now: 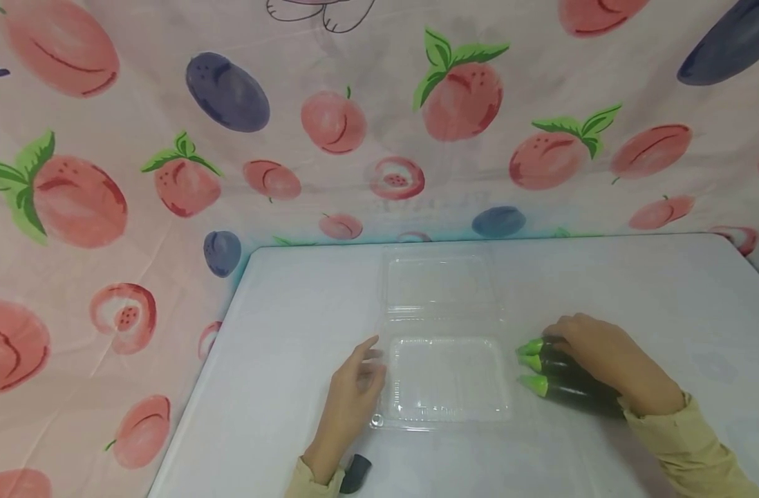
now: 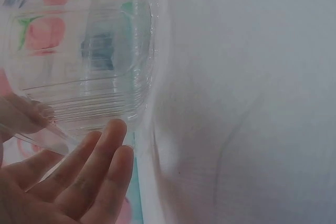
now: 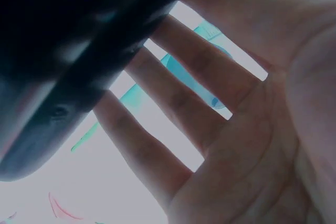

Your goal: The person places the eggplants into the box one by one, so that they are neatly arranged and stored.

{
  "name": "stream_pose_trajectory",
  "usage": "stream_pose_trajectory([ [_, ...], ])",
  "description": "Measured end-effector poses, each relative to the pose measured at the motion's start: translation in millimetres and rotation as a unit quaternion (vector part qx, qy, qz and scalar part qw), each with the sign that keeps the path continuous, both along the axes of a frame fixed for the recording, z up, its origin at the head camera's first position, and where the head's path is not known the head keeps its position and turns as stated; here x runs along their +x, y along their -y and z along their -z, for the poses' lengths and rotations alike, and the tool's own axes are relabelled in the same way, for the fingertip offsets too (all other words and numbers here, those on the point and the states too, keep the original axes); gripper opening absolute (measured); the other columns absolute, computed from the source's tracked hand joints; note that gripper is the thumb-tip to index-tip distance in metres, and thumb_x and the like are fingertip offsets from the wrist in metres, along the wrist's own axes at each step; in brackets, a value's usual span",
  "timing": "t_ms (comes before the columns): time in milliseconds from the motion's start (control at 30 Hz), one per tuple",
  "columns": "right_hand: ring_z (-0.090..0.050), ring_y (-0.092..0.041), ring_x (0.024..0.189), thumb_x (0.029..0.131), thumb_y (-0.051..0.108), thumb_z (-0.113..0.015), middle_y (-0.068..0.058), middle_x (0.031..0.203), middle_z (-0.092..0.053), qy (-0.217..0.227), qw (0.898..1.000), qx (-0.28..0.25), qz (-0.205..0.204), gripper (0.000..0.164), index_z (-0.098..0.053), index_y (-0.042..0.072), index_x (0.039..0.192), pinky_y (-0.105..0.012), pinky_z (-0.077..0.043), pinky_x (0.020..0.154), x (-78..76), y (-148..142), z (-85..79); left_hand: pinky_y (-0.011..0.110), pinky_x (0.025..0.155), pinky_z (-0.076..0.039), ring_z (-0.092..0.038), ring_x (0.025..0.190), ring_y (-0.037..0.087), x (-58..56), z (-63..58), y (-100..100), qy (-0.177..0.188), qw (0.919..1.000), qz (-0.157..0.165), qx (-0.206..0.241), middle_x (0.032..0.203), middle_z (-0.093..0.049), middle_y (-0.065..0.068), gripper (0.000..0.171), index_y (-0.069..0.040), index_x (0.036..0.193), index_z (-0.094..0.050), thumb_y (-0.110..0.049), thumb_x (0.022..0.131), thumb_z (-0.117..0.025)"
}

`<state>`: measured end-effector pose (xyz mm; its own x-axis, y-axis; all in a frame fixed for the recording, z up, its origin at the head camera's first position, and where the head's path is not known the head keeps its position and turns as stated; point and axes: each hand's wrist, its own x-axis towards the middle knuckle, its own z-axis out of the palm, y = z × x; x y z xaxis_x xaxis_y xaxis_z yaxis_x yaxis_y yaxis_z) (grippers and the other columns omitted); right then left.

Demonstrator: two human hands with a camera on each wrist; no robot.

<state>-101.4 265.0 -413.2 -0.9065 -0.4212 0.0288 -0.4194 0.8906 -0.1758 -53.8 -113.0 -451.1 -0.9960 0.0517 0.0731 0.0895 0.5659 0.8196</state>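
The right hand [image 1: 603, 354] was curled round the dark eggplants [image 1: 572, 389], which lay under it with green tips [image 1: 535, 384] poking left toward the clear box [image 1: 448, 377], while the left hand [image 1: 353, 394], fingers loose, was at the box's left edge.

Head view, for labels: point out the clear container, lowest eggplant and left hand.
Clear container [image 1: 451, 379], head view, bare base floor.
Lowest eggplant [image 1: 572, 393], head view, dark body.
Left hand [image 1: 352, 395], head view, middle.
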Motion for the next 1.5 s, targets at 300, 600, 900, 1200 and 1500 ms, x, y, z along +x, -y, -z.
stream_pose_trajectory([
  [300, -0.064, -0.023, 0.081, 0.082, 0.004, -0.076, -0.002, 0.087, -0.068, -0.008, 1.0, 0.01, -0.011, 0.016, -0.074, 0.009, 0.098, -0.043, -0.057, 0.07, -1.5, -3, 1.3, 0.036, 0.093, -0.057, -0.067, 0.108, 0.02, 0.1, 1.1, 0, 0.003, 1.0, 0.002, -0.002, 0.126, -0.066, 0.005, 0.048, -0.014, 0.144, -0.049, -0.016, 0.098, -0.059],
  [600, -0.063, -0.024, 0.081, 0.082, 0.005, -0.076, -0.002, 0.088, -0.068, -0.028, 0.999, 0.008, -0.014, 0.017, -0.074, 0.009, 0.098, -0.044, -0.057, 0.069, -4.7, -8, 3.0, 0.038, 0.092, -0.057, -0.068, 0.107, 0.022, -1.1, 1.3, 1, -0.007, 0.9999, 0.014, 0.003, 0.125, -0.066, 0.008, 0.047, -0.012, 0.144, -0.049, -0.015, 0.098, -0.059],
  [900, -0.063, -0.028, 0.084, 0.08, 0.001, -0.076, -0.006, 0.09, -0.068, -0.079, 0.996, -0.013, -0.032, 0.022, -0.072, 0.004, 0.101, -0.046, -0.056, 0.073, -5.8, -10, 0.3, 0.037, 0.091, -0.058, -0.068, 0.107, 0.02, -2.1, 1.2, 0, -0.006, 0.9999, 0.008, -0.003, 0.125, -0.066, 0.005, 0.048, -0.013, 0.145, -0.048, -0.017, 0.099, -0.059],
  [1200, -0.066, -0.024, 0.081, 0.081, 0.004, -0.077, -0.006, 0.092, -0.067, -0.102, 0.994, -0.014, -0.036, 0.024, -0.072, 0.003, 0.104, -0.045, -0.057, 0.068, -4.6, -6, -8.5, 0.04, 0.091, -0.058, -0.068, 0.106, 0.021, -1.5, 0.6, 1, -0.004, 1.0, 0.004, -0.004, 0.125, -0.066, 0.004, 0.047, -0.013, 0.144, -0.049, -0.017, 0.099, -0.059],
  [1500, -0.067, -0.027, 0.085, 0.081, 0.007, -0.079, -0.007, 0.095, -0.069, -0.1, 0.995, -0.007, -0.029, 0.027, -0.072, 0.005, 0.107, -0.047, -0.057, 0.07, -2.6, -3, -16.2, 0.041, 0.092, -0.057, -0.068, 0.108, 0.021, -0.4, 0.3, 0, 0.01, 0.9999, -0.004, -0.003, 0.125, -0.066, 0.004, 0.047, -0.015, 0.144, -0.05, -0.019, 0.099, -0.059],
])
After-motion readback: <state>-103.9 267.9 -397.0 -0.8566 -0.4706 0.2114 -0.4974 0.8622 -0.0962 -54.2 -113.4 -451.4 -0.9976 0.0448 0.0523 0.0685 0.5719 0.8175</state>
